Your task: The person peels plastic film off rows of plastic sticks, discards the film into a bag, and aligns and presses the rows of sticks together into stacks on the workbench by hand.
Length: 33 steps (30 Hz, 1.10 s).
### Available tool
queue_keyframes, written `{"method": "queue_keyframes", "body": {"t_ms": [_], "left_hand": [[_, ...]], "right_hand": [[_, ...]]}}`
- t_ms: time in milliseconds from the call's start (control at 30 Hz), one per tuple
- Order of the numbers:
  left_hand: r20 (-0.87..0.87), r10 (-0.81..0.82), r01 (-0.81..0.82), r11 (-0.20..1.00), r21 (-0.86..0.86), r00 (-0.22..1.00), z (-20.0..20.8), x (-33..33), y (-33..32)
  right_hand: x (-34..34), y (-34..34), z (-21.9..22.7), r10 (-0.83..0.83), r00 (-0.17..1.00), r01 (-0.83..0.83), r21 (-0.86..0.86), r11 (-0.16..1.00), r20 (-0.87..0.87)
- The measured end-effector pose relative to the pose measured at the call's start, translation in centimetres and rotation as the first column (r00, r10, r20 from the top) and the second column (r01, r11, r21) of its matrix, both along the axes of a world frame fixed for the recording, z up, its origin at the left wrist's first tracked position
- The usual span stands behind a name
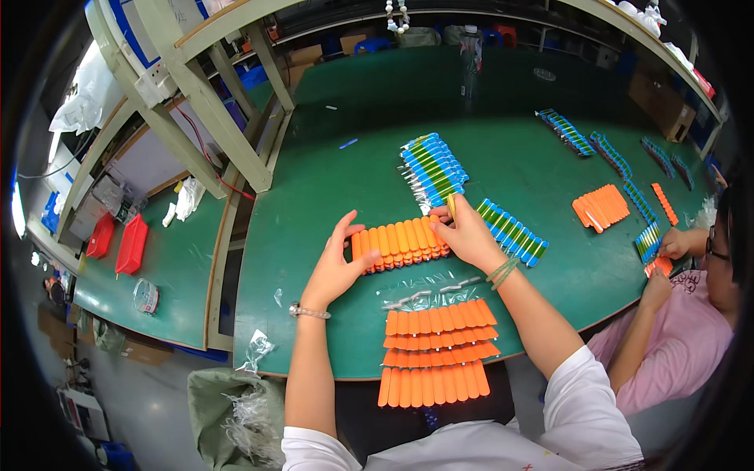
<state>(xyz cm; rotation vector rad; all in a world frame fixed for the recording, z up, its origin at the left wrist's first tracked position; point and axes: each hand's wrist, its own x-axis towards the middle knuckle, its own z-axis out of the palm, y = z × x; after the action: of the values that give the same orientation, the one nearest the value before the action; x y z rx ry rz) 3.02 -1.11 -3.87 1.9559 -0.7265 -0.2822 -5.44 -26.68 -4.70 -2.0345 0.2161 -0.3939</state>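
Lying between the two hands, a stack of orange strips is set on the green table, nearer the person than the blue-and-green strip stack. Left end flanked by the left hand: half open, thumb laid at the front edge, fingers behind; firmness of grip cannot be told. Right end met by the right hand, thumb and forefinger drawn close together; a slim yellow-orange piece is seen at the fingertips, though whether it is pinched cannot be told.

Long axis of the stack: left to right, right end tilted slightly away from the person. Single strips pointed across that axis, rounded ends toward and away from the person.

Fanned orange rows laid nearer the body, the lowest extended past the table's near edge. A clear bottle stood at the far side. At right, orange strips handled by a pink-shirted co-worker. At left, red trays placed on a side table; a green sack seen below.
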Motion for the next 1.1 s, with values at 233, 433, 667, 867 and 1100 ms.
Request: {"method": "queue_keyframes", "body": {"t_ms": [233,433,667,867,1100], "left_hand": [[0.109,-0.071,0.058,0.991,0.121,0.991,0.6,-1.7,1.1],[0.552,-0.341,0.283,0.94,0.19,0.761,4.4,-6.4,-5.3],[0.425,-0.492,0.241,0.821,0.518,0.76,0.5,-7.5,-8.9],[0.265,0.515,-0.368,0.814,-0.448,0.815,5.7,-7.8,-0.4],[0.93,0.356,-0.685,0.701,-0.199,0.094,6.3,-12.1,16.4]], "right_hand": [[-0.9,-0.3,-0.2,0.074,0.995,-0.073,-0.017,0.997,0.07],[-1.9,-0.4,3.3,-0.033,0.991,-0.008,0.299,0.954,0.133],[-1.4,0.2,2.2,0.094,0.973,-0.187,0.482,0.856,0.211],[-1.6,-0.6,2.5,0.129,0.978,-0.181,0.369,0.912,0.163],[-4.0,1.8,4.8,0.529,0.849,-0.521,0.157,0.839,-0.013]]}}
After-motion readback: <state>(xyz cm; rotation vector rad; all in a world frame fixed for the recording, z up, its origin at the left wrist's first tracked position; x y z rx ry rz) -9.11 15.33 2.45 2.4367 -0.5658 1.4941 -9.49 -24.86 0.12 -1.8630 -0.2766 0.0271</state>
